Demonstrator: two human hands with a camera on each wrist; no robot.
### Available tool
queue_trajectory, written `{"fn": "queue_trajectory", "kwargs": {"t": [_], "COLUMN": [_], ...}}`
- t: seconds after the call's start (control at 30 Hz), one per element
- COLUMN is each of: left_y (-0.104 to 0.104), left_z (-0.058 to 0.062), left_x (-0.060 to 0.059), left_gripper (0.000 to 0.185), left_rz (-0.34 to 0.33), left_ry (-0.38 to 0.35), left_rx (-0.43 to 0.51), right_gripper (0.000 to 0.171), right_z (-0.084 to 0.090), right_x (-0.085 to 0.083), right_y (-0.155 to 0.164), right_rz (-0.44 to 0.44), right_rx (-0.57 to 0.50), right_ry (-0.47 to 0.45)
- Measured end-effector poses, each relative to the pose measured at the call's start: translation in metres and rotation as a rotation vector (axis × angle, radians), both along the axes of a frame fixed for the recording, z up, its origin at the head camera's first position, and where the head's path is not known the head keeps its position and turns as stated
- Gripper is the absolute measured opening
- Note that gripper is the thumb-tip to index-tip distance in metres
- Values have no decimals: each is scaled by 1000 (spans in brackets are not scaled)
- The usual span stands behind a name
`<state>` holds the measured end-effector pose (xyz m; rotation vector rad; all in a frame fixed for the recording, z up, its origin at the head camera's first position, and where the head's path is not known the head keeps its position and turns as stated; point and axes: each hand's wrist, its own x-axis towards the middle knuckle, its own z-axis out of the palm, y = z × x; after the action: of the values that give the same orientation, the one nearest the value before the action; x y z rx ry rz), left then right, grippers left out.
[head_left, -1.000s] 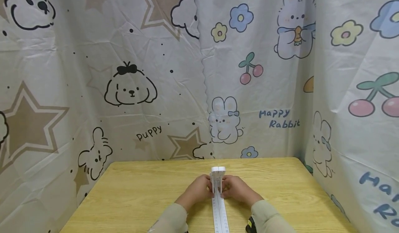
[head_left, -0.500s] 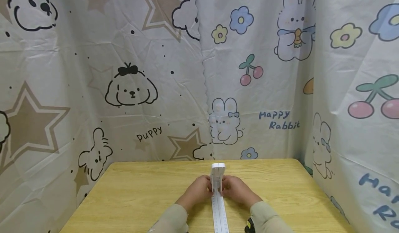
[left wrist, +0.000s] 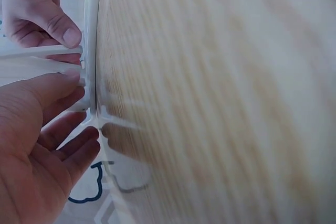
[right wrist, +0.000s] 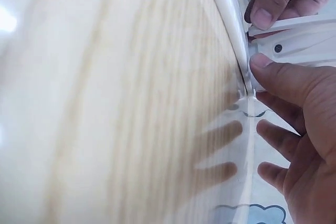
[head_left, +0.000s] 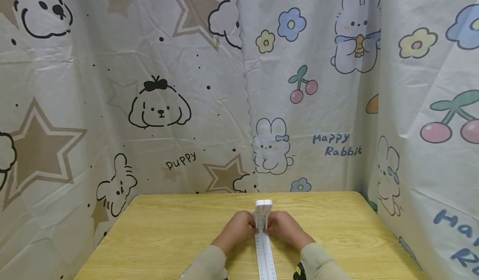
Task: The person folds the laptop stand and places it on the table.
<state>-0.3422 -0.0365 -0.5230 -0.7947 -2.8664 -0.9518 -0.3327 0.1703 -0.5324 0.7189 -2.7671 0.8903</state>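
A white plastic stand-like piece has a long flat strip (head_left: 265, 257) with marks along its edges and an upright part (head_left: 263, 210) at its far end. At the foot of the upright, my left hand (head_left: 238, 228) pinches the piece from the left, thumb on the white plastic in the left wrist view. From the right, my right hand (head_left: 285, 229) pinches it likewise; the right wrist view shows the thumb on its edge and the other fingers (right wrist: 278, 137) spread apart. A dark screw (right wrist: 278, 49) shows in the white plastic. Some index fingertips are hidden behind it.
The piece stands on a yellow wood-grain table (head_left: 179, 217). A cartoon-printed curtain (head_left: 220, 105) encloses its back and sides. Beside the right sleeve is a small black and yellow item (head_left: 299, 271).
The top of the upright rises slightly, then comes down again, its face looking more tilted now. Both hands keep their hold in nearly the same place. The head view shifts a little.
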Motion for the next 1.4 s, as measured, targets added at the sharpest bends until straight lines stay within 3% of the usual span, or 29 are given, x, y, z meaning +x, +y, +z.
{"fn": "queue_trajectory", "kwargs": {"t": [0.23,0.37,0.5,0.77,1.17,1.4], "left_y": [-4,-5,-3,2,-1,-3], "left_z": [-3,-1,-1,1,0,0], "left_x": [-3,-3,-4,-4,-5,-7], "left_gripper": [6,15,28,15,14,12], "left_rz": [41,88,106,58,38,36], "left_ry": [-17,-46,-76,-75,-16,-45], "left_rx": [41,51,95,256,256,226], "right_gripper": [11,17,23,27,22,10], "right_z": [4,5,5,2,6,8], "right_x": [3,2,0,-6,-10,-11], "right_y": [2,2,2,4,6,8], "right_rz": [-142,-212,-170,-76,16,48], "right_rx": [-3,-37,-147,-343,-339,-331], "right_ry": [-88,-104,-126,-190,-178,-206]}}
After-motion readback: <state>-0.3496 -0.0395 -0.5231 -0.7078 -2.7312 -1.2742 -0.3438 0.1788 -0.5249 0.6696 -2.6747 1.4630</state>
